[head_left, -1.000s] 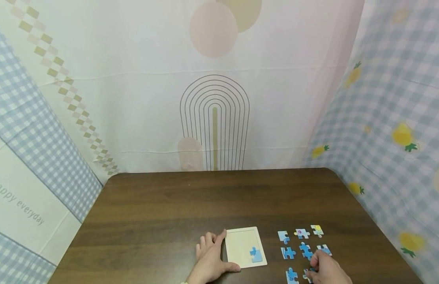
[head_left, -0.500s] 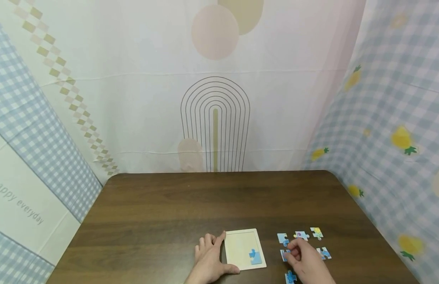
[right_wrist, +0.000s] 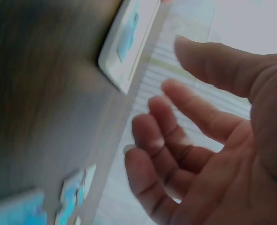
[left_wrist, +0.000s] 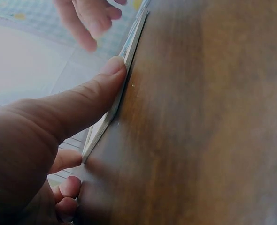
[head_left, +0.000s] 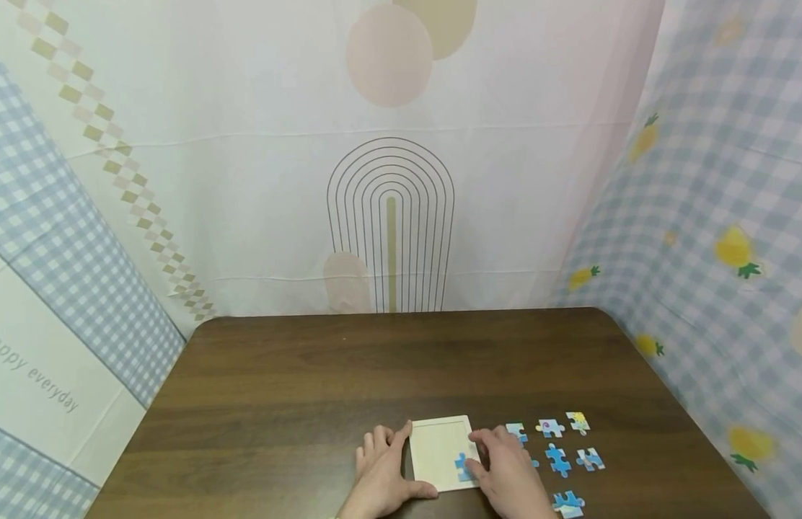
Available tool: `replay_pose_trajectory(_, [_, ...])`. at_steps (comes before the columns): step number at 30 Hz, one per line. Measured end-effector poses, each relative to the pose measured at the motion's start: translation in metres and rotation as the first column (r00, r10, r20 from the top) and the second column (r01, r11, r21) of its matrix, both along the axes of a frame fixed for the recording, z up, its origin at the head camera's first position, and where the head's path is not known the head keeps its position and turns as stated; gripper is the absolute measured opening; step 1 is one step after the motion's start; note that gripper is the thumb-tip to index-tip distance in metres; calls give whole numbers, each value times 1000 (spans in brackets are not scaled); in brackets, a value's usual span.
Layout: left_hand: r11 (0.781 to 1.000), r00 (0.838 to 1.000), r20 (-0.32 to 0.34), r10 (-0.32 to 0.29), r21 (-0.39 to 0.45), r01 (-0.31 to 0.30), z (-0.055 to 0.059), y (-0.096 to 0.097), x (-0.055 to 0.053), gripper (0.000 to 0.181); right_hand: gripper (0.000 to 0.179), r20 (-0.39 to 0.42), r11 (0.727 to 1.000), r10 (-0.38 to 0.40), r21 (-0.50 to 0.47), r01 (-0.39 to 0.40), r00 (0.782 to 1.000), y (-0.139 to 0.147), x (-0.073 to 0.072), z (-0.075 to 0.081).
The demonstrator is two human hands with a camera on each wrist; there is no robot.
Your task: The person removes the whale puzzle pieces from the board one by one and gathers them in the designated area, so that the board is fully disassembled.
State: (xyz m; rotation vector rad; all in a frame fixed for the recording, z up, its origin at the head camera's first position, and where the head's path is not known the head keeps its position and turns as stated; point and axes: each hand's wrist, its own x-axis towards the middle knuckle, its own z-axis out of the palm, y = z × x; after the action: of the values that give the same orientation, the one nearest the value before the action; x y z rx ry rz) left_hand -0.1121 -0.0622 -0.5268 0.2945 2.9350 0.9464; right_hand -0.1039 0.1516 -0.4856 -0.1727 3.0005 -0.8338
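A shallow square wooden puzzle tray (head_left: 433,448) lies on the table, with one blue jigsaw piece (head_left: 462,470) in its near right corner. My left hand (head_left: 386,472) rests against the tray's left side, index fingertip at the far left corner and thumb on the near edge. In the left wrist view the thumb (left_wrist: 89,96) presses along the tray's edge. My right hand (head_left: 510,472) is over the tray's right side, partly covering that side and the piece. The right wrist view shows its thumb (right_wrist: 213,58) and fingers apart with nothing between them.
Several loose jigsaw pieces lie in rows right of the tray, among them a blue one (head_left: 558,460), one with a yellow figure (head_left: 578,422) and one near the front (head_left: 568,503). My right hand hides part of the left column. Patterned cloths (head_left: 265,180) hang round the table.
My right hand has moved left from the loose pieces to the tray's right side, uncovering the middle and near pieces. My left hand has stayed against the tray.
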Motion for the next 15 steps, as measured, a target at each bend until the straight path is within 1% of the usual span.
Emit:
replay_pose_trajectory(3, [1000, 1000, -3, -5, 1, 5, 0, 0, 1, 113, 43, 9, 998, 39, 38, -40, 999, -4, -2, -5])
replay_pose_trajectory(5, [1000, 1000, 4, -8, 6, 8, -1, 0, 1, 113, 45, 27, 997, 63, 53, -64, 998, -6, -2, -7])
replay_pose_trajectory(10, [1000, 1000, -1, -5, 15, 5, -1, -1, 0, 113, 37, 79, 992, 103, 68, -108, 992, -9, -3, -9])
replay_pose_trajectory(15, [1000, 1000, 4, -3, 11, 3, -2, -1, 0, 113, 31, 83, 991, 95, 83, -102, 992, -10, -2, -9])
